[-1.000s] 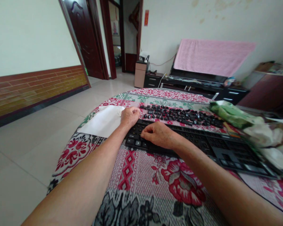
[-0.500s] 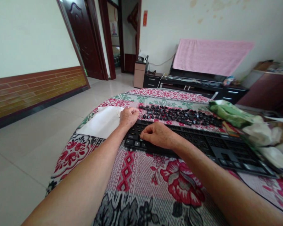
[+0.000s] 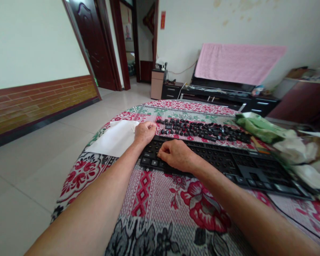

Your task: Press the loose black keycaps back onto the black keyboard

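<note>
A black keyboard (image 3: 229, 163) lies across the round table with most of its keycaps off. Behind it lies a row of several loose black keycaps (image 3: 202, 130). My left hand (image 3: 144, 132) rests at the keyboard's far left corner, fingers curled and pinched at the edge of a white cloth (image 3: 114, 138). My right hand (image 3: 176, 154) lies on the keyboard's left end, fingers curled downward onto the key area; whatever sits under the fingertips is hidden.
The table wears a red, white and grey floral cloth (image 3: 160, 209). Crumpled green and white bags (image 3: 269, 133) lie at the right. Beyond are a tiled floor (image 3: 42, 153), a dark TV stand with a pink-covered screen (image 3: 237, 64), and an open doorway.
My right hand has shifted slightly left and curled tighter on the keyboard. My left hand has stayed at the cloth's edge. The view has drifted a little.
</note>
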`<state>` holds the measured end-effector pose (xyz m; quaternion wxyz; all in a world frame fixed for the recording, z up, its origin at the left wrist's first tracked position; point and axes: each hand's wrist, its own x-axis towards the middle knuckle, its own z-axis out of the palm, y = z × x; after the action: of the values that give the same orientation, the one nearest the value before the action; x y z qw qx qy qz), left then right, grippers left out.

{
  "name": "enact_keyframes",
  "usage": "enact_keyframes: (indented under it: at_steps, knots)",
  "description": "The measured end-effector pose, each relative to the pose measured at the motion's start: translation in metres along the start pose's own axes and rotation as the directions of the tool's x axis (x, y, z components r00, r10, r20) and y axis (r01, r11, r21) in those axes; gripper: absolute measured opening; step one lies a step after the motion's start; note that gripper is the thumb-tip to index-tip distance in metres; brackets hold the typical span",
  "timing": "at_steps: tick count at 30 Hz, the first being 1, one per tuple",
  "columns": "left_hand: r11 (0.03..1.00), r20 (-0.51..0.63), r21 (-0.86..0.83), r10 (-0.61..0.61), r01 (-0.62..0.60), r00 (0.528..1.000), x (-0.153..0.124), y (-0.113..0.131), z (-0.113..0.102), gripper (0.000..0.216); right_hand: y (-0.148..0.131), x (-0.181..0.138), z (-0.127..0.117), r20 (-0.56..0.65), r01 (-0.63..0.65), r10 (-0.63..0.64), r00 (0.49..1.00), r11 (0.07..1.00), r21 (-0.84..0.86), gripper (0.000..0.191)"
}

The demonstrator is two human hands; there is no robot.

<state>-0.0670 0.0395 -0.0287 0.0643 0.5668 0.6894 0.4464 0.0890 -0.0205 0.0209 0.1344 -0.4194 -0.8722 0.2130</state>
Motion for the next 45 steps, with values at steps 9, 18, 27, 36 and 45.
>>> enact_keyframes:
  at_steps: [9,18,27,36,45]
  knots:
    - [1.0,0.016,0.01,-0.006,0.006,1.0,0.0,0.001,-0.001,0.022,0.003,-0.001,0.001,-0.043,0.11,-0.11,0.993,0.994,0.005,0.013]
    - [0.999,0.027,0.037,-0.033,0.032,0.999,-0.001,0.005,-0.003,0.022,-0.003,0.0,0.01,-0.105,0.225,-0.224,0.969,0.974,-0.001,0.017]
    - [1.0,0.028,0.018,-0.021,0.02,0.999,0.0,0.003,-0.001,0.02,-0.005,0.005,0.014,-0.042,0.115,-0.114,0.993,0.993,0.025,0.016]
    - [1.0,0.025,-0.002,-0.023,0.024,0.999,-0.001,0.004,-0.003,0.021,-0.005,-0.001,0.007,-0.063,0.175,-0.17,0.983,0.98,0.095,0.028]
    - [0.999,0.038,-0.039,-0.022,0.024,0.999,0.0,0.003,-0.005,0.021,0.026,0.041,-0.012,-0.317,-0.052,-0.02,0.948,0.975,-0.216,0.027]
